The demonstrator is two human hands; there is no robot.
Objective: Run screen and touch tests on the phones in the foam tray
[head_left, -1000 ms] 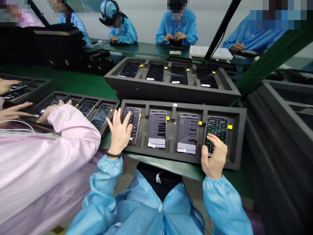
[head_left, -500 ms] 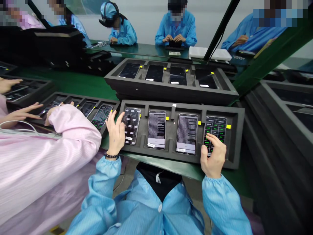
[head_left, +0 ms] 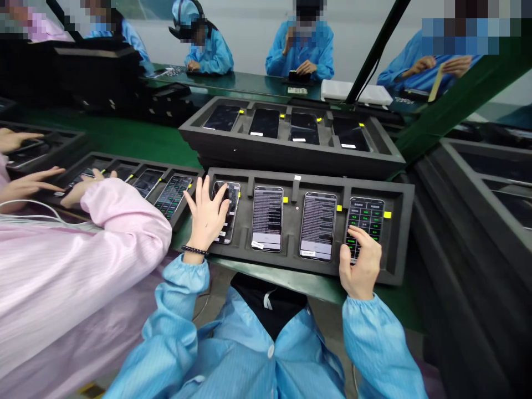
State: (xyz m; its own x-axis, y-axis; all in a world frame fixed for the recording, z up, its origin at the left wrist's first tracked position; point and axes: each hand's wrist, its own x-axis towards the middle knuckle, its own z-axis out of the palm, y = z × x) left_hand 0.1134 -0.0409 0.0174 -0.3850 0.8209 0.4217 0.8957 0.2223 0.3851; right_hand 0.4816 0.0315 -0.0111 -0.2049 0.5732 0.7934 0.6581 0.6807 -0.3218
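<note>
My left hand is open with its fingers spread over the leftmost phone, covering much of its screen; I cannot tell which fingertips touch the glass. My right hand rests at the rightmost phone, whose screen shows a grid with green text. Its fingers are apart and slightly bent over the lower left of that screen, holding nothing. Between my hands lie two phones, a left one and a right one, both lit with lines of text. All sit in slots of a dark foam tray, with yellow tabs beside them.
Behind my tray stands a stack of foam trays with dark-screened phones on top. More trays rise at the right. A co-worker's pink sleeve reaches in close on the left, over another phone tray. A green post slants at the upper right.
My left hand has moved right, from the tray's left edge onto the leftmost phone, its fingers spreading wider. My right hand has barely moved.
</note>
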